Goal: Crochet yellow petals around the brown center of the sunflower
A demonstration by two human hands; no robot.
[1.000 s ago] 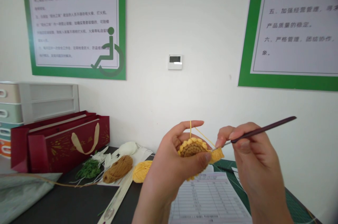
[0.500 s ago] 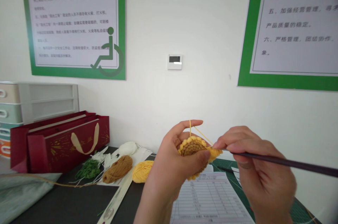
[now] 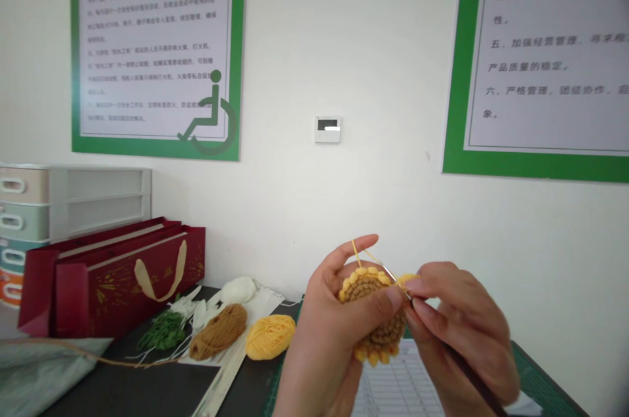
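My left hand (image 3: 339, 318) pinches a round crochet piece (image 3: 381, 332), brown in the middle with a bumpy yellow edge. Its thumb presses on the front, and yellow yarn (image 3: 356, 254) loops over the raised index finger. My right hand (image 3: 457, 325) is closed on a crochet hook (image 3: 466, 368) with a dark handle. The hook's thin metal tip points up and left past the yellow edge, close to the yarn strand. Right fingertips also touch the yellow edge at the piece's right side. Part of the handle is hidden by the fingers.
Left of my hands lie a yellow yarn ball (image 3: 270, 337), a brown skein (image 3: 219, 332), green yarn (image 3: 162, 330) and white yarn (image 3: 238, 290). A ruler (image 3: 221, 377), a printed sheet (image 3: 393, 381) and a green mat (image 3: 545, 381) are on the table. Red gift bags (image 3: 132, 279) stand by drawers (image 3: 101, 200).
My right hand has moved left, closer to the crochet piece. The hook has swung from nearly level to steep, its tip now showing above the edge. The view has tilted up slightly.
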